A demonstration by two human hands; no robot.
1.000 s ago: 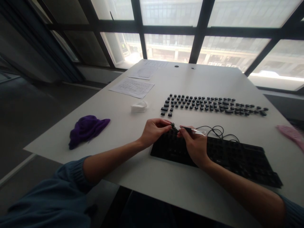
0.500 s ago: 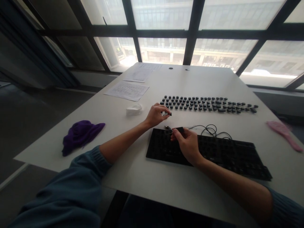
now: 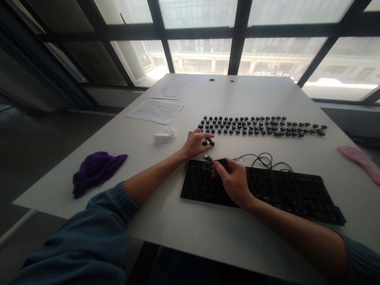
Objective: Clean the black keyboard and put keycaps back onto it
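The left hand (image 3: 194, 144) rests at the near left end of the keycap rows (image 3: 246, 126), thumb and forefinger curved into a narrow C around a black keycap (image 3: 211, 144); whether they grip it or only frame it, I cannot tell. A second keycap (image 3: 204, 142) sits within the curl of that hand, beside the first.

The right hand (image 3: 236, 180) is closed on a wire keycap puller (image 3: 222, 162) by its dark handle, above the left part of the black keyboard (image 3: 285, 194). One wire loop points leftward from the fingers, over the keyboard's far left corner. A USB plug (image 3: 208, 157) lies just beyond that loop, and the black cable (image 3: 263, 159) coils beyond the keyboard, to the right of this hand.

A strip of white tabletop (image 3: 169, 233) runs between the keyboard's far edge and the keycap rows, with the cable across part of it. More tabletop spreads left of the left hand, as far as the white tissue packet (image 3: 164, 135), with the purple cloth (image 3: 96, 172) farther left, near the slanting left edge. Printed sheets (image 3: 156, 111) lie beyond the packet; a pink hairbrush (image 3: 358, 158) lies well to the right of both hands.
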